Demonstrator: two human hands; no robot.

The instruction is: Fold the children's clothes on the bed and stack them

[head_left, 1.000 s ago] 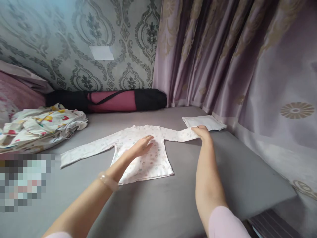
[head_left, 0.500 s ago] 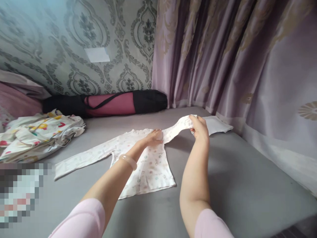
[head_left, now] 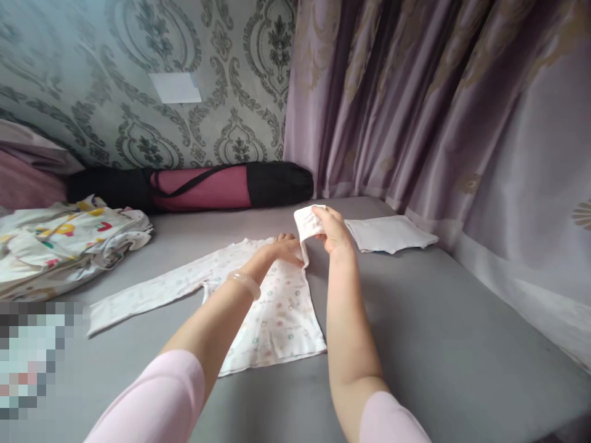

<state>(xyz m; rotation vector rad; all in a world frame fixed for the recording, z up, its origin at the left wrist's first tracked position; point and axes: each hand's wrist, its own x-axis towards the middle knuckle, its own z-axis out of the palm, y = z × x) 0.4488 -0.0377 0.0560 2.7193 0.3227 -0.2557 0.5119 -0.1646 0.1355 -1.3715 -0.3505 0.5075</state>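
Note:
A white long-sleeved shirt (head_left: 281, 314) with small pastel prints lies spread on the grey bed, its left sleeve stretched out toward the left. My left hand (head_left: 284, 249) lies flat on the shirt's right shoulder, fingers stretched away from me. In a pinch, my right hand (head_left: 333, 229) holds the cuff end of the right sleeve, raised above the bed and bent back toward the shoulder. Part of the shirt's middle is hidden under my left forearm.
A folded white cloth (head_left: 392, 234) lies to the right at the back. At the left is a heap of colourful printed fabric (head_left: 69, 240). A long black and maroon bag (head_left: 203, 187) rests along the wall. Purple curtains (head_left: 369, 111) hang at the right.
My right hand has moved left with the sleeve end, bringing it close to the shoulder and uncovering the folded white cloth. My left hand stays on the shoulder.

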